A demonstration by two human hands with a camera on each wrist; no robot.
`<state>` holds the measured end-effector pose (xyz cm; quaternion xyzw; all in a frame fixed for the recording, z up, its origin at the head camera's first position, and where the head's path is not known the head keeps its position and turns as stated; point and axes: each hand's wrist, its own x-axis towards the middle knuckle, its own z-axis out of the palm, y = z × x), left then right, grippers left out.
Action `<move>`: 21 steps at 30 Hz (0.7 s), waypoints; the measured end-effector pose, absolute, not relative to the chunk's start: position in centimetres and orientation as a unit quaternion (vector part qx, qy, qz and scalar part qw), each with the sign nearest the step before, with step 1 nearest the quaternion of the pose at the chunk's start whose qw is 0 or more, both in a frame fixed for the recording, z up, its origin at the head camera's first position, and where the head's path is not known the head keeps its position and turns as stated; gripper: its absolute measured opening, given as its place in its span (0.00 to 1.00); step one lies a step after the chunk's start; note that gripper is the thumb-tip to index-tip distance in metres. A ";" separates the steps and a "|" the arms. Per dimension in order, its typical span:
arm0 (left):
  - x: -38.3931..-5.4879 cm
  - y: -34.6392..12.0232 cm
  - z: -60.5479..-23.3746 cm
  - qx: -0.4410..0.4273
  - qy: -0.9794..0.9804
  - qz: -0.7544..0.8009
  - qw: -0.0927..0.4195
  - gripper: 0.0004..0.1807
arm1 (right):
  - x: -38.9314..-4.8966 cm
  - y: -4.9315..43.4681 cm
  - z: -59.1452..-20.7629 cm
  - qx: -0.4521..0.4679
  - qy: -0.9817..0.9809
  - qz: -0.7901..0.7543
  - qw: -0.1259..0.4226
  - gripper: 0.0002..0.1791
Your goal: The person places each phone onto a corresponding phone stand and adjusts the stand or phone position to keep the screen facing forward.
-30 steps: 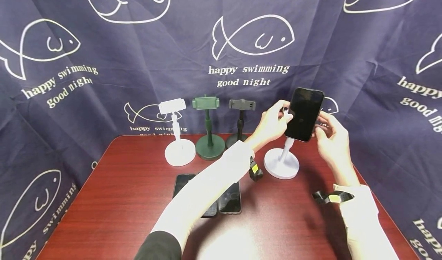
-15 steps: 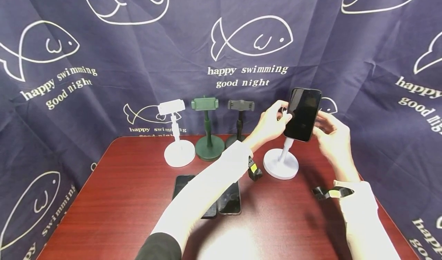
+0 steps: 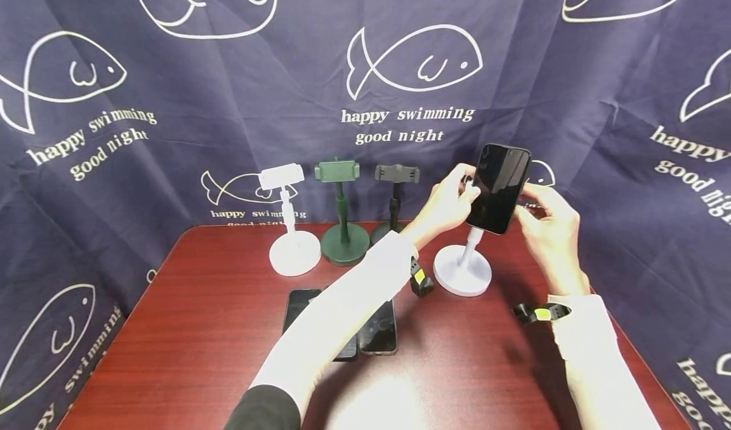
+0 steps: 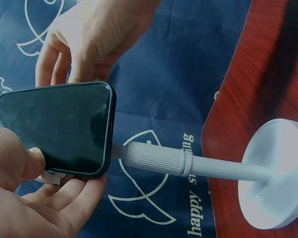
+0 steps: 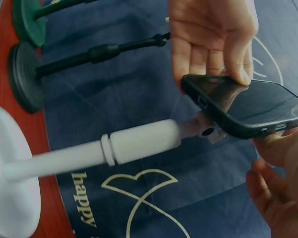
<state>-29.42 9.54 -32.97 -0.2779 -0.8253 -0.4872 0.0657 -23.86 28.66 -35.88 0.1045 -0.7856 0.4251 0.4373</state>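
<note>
A black smartphone (image 3: 499, 192) stands upright and slightly tilted at the top of the near white phone stand (image 3: 462, 271). On its left edge, my left hand (image 3: 449, 201) holds it, with the thumb over the screen side and the fingers behind, as the left wrist view shows. A bit of the white clamp (image 4: 50, 177) peeks out by that thumb; the phone hides most of the clamp. My right hand (image 3: 549, 230) grips the opposite edge, its fingers reaching behind the phone. In the right wrist view the stand's neck (image 5: 144, 141) leads up to the phone's back.
White (image 3: 294, 254), green (image 3: 345, 245) and black (image 3: 396, 174) phone stands line the back of the red-brown table (image 3: 188, 328). Several phones, including one at the right (image 3: 379, 332), lie flat under my left forearm. A dark blue fish-print curtain (image 3: 285, 87) hangs behind.
The phone has shifted slightly left and turned a little, with a changed reflection on its screen. My right hand and wrist have moved a little left; the left hand keeps its hold.
</note>
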 end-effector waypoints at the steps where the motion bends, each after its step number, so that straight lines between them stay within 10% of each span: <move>1: -29.4 9.5 -32.9 -0.278 -0.826 -0.486 0.068 0.16 | -23.9 28.7 -35.9 0.115 -0.784 0.419 0.443 0.17; 21: -29.3 9.5 -32.8 -0.267 -0.845 -0.458 0.064 0.16 | -23.5 30.7 -35.7 0.262 -0.797 0.291 0.461 0.24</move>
